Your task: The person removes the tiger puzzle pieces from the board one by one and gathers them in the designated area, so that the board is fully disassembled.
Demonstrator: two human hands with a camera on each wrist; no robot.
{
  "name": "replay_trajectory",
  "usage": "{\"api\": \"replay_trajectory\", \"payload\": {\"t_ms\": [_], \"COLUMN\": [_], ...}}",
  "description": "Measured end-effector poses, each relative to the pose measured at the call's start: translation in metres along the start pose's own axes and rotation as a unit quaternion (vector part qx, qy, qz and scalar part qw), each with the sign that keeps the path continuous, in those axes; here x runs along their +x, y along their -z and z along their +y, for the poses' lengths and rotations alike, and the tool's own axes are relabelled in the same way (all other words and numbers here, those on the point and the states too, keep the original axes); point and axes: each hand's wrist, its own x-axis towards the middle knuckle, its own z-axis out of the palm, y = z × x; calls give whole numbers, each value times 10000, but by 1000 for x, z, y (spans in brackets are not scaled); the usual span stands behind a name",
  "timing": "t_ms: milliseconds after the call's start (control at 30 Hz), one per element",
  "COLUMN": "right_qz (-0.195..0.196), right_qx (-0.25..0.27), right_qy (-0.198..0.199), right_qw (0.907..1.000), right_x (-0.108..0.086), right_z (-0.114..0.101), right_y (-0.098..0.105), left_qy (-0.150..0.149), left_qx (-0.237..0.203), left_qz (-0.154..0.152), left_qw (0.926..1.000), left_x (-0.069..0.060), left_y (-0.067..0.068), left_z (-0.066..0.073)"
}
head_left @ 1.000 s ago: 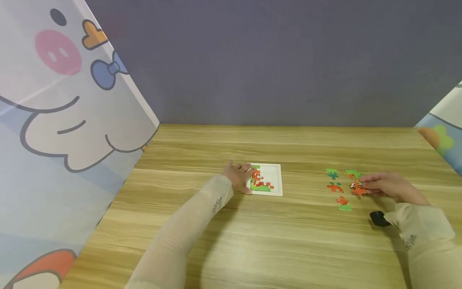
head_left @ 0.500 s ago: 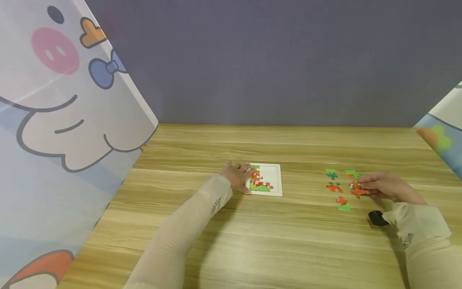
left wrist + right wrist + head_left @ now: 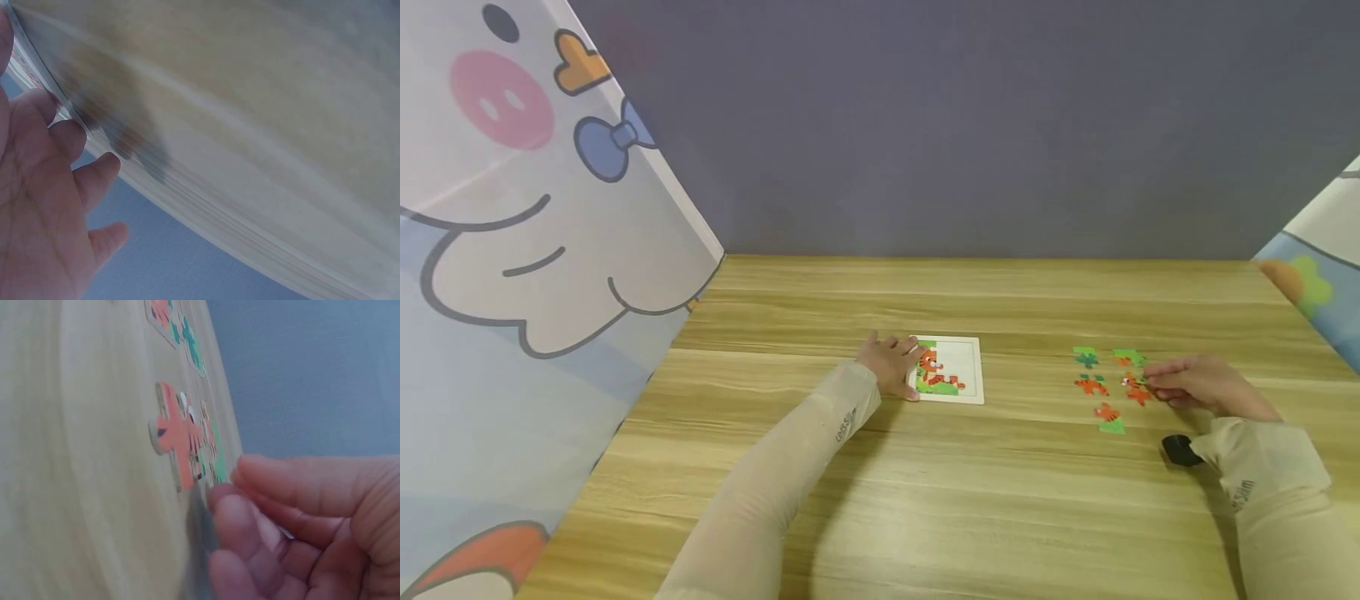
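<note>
My left hand (image 3: 889, 367) lies with spread fingers across the left edge of a white puzzle tray (image 3: 981, 383). Several tiger-picture pieces (image 3: 942, 387) fill the tray's left and lower part. In the left wrist view, the left palm (image 3: 37, 200) and extended fingers show beside the tray's edge. Over on the right, my right hand (image 3: 1210, 387) hovers with loosely bent fingers beside an orange puzzle piece (image 3: 1137, 393). Its fingertips (image 3: 234, 515) are close to that orange piece (image 3: 178, 437) in the right wrist view; contact is unclear. No piece is visible in its grasp.
Near the orange piece lie a green-and-teal piece (image 3: 1086, 357), a green-and-orange piece (image 3: 1129, 357), a striped orange piece (image 3: 1091, 385) and an orange-and-green piece (image 3: 1108, 419). A black object (image 3: 1182, 450) sits at the right wrist. A grey panel (image 3: 985, 133) backs the wooden table (image 3: 962, 500).
The head view has shifted slightly. The right fingertips stand a little farther from the orange piece, which they overlapped before. The left hand stays at the tray.
</note>
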Motion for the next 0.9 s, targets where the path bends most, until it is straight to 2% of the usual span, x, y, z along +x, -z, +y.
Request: {"api": "replay_trajectory", "payload": {"t_ms": [200, 267, 533, 733, 900], "right_qz": [547, 575, 122, -134, -312], "right_qx": [285, 141, -901, -873, -983], "right_qy": [252, 340, 598, 594, 640], "right_qw": [9978, 9977, 9941, 9943, 9926], "right_x": [4, 8, 25, 42, 53], "right_z": [-6, -11, -42, -63, -72], "right_y": [-14, -21, -54, -80, -91], "left_qy": [-16, -16, 14, 33, 17], "left_qx": [-24, -27, 52, 1, -125], "left_qz": [-25, -35, 5, 41, 133], "left_qw": [10000, 10000, 10000, 10000, 9998], "left_x": [-2, -1, 0, -1, -1], "left_y": [0, 0, -1, -3, -2], "left_z": [0, 0, -1, -1, 0]}}
